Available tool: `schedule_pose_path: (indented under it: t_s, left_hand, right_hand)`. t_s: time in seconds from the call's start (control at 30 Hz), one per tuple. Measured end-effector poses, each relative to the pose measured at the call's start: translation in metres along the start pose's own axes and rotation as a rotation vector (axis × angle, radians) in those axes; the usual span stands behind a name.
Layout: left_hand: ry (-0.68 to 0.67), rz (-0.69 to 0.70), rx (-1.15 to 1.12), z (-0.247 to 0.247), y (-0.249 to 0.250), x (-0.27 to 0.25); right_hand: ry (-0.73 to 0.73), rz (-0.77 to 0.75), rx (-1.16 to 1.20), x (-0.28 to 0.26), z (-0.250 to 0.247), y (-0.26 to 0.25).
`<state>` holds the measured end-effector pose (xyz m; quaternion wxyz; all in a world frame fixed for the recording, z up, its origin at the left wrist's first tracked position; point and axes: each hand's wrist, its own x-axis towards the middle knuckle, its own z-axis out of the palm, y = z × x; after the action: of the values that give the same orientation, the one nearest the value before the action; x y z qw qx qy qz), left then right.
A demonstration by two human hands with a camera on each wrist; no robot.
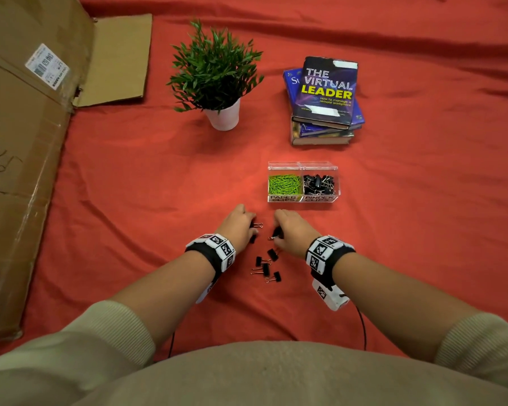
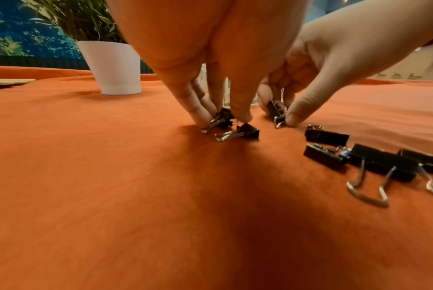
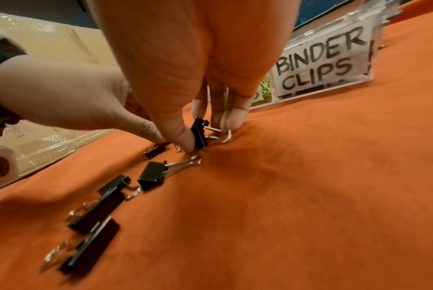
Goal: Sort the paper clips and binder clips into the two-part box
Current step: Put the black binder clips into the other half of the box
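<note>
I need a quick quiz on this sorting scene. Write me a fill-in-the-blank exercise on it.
1. The green paper clips lie in the box's ____ compartment in the head view.
2. The right hand pinches a black ____ clip.
3. The potted plant stands in a ____ pot.
4. The two-part box rests on a ____ cloth.

Missing words: left; binder; white; red

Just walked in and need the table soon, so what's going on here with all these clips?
A person is sorting clips into a clear two-part box. Green paper clips fill its left compartment, binder clips its right. The left hand and the right hand each pinch a black binder clip off the red cloth. A few loose binder clips lie between the wrists.
</note>
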<state>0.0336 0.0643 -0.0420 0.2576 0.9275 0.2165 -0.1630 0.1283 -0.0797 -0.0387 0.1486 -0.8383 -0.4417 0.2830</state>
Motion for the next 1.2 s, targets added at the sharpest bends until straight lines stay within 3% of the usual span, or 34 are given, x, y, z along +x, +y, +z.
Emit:
schedule_pose_path:
  t_s: [0.2, 0.37, 0.47, 0.6, 0.73, 0.87, 0.97, 1.2]
  left_hand:
    - [0.000, -0.003, -0.033, 0.002, -0.004, 0.000]
    - [0.035, -0.044, -0.105, -0.001, -0.002, 0.002]
    - [0.028, -0.064, -0.120, -0.002, 0.000, 0.002]
    - [0.022, -0.121, -0.155, -0.003, 0.001, 0.003]
    - [0.007, -0.133, -0.128, -0.002, 0.002, 0.004]
    - [-0.003, -0.132, -0.124, -0.001, 0.002, 0.004]
    - [0.017, -0.109, -0.107, -0.005, 0.005, 0.003]
    - [0.125, 0.032, -0.192, -0.025, 0.048, 0.010]
  right_hand:
    - [0.067, 0.073, 0.235, -0.011, -0.002, 0.006]
    - [0.374, 0.189, 0.396, -0.011, -0.047, 0.023]
    - [0.509, 0.243, 0.325, 0.000, -0.077, 0.043]
    - [0.425, 0.275, 0.135, 0.015, -0.090, 0.062]
    - [0.402, 0.095, 0.013, 0.008, -0.076, 0.038]
    - [0.012, -0.130, -0.022, -0.016, -0.026, 0.003]
    - [-0.157, -0.218, -0.104, -0.024, 0.001, -0.005]
    - [-0.097, -0.168, -0.042, -0.037, 0.013, 0.010]
